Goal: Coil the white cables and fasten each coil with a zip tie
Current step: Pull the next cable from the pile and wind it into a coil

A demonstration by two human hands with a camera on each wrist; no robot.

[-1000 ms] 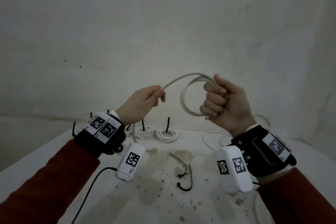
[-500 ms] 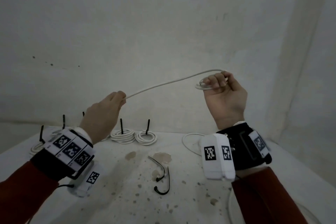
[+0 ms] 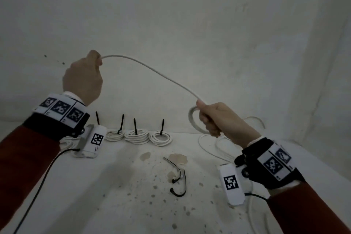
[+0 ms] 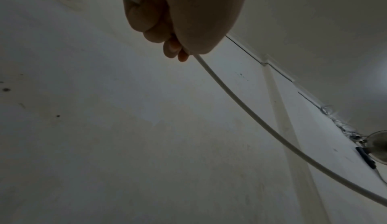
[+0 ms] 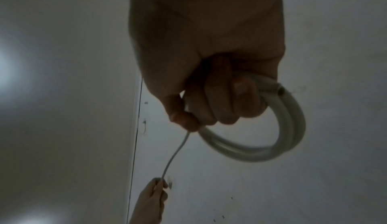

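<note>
A small coil [image 3: 195, 119] was gripped in the right hand [image 3: 218, 119], and the loose cable [image 3: 152, 68] was pinched by the left hand [image 3: 83, 80]. Coiling was not finished; another loop likely had to be laid onto it next.

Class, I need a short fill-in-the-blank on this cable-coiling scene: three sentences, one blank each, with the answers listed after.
1. The right hand grips a small ____ of white cable.
2. The free cable runs up to the ____ hand.
3. The loose zip ties on the table are ____ in colour.

Answers: coil; left; black
</note>
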